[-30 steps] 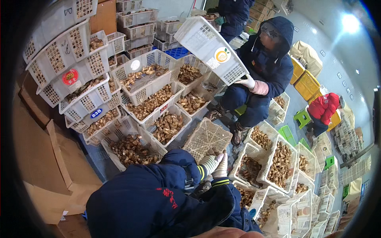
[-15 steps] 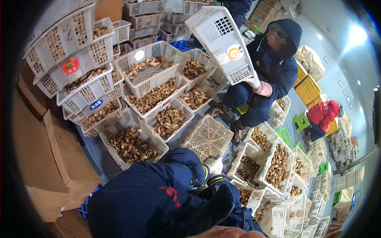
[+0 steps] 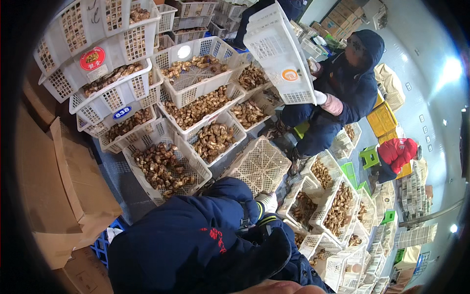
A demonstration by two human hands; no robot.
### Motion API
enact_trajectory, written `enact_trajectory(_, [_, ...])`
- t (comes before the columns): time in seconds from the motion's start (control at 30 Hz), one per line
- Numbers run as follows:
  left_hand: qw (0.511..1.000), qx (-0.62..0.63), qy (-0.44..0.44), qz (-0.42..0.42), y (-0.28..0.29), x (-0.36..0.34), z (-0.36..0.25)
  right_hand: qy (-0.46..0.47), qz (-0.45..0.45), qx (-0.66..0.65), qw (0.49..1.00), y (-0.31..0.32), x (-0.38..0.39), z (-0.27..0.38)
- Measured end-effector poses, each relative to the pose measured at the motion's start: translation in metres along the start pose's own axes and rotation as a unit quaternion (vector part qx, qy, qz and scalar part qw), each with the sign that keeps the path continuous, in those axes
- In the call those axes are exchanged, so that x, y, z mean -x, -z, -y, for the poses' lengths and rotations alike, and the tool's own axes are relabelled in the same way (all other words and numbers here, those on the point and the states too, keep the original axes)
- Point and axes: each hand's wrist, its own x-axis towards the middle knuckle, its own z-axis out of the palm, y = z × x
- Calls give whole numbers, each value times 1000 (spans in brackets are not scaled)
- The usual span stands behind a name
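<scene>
My left hand [image 3: 267, 200], in a white knit glove, is beside the near corner of a pale mesh crate [image 3: 259, 164] that appears to lie bottom up on the floor. Its fingers look curled, and whatever they may hold is hidden. My right hand is almost wholly out of sight behind the left one; its striped cuff [image 3: 268, 220] shows close by. Just left of my arms, a white crate [image 3: 200, 183] contains brown, knobbly roots or mushrooms [image 3: 161, 166]. Across from me, a crouching co-worker [image 3: 352, 83] holds up a tilted white crate [image 3: 276, 54].
Stacked crates [image 3: 107, 73] of the same brown pieces rise at left, behind a cardboard box [image 3: 63, 191]. More filled crates [image 3: 338, 210] line the right side. A person in red [image 3: 396, 157] bends beside a green stool [image 3: 370, 157] farther off.
The co-worker's raised crate has turned more upright, and the other hand now shows at its side. My two gloves, both seen before, now overlap so mainly one shows. The view has shifted slightly.
</scene>
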Motion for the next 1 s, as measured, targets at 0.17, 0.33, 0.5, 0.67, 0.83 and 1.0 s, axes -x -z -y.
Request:
enact_trajectory(0.17, [999, 3, 39, -7, 1, 4, 15, -26, 2, -51, 998, 8, 3, -9])
enact_trajectory(0.33, [980, -95, 59, -163, 17, 36, -27, -54, -1, -161, 985, 18, -21, -28])
enact_trajectory(0.5, [981, -106, 28, -163, 42, 27, 13, -27, 10, -72, 997, -34, -1, -9])
enact_trajectory(0.67, [981, -122, 16, -147, 49, 24, 19, -33, -32, -122, 991, -25, 1, 14])
enact_trajectory(0.83, [984, -135, -3, -113, 37, 22, 13, 80, -190, 44, 978, 4, -36, -4])
enact_trajectory(1.0, [982, -136, 24, -125, 53, 24, 45, 77, -169, 92, 978, -35, 12, 18])
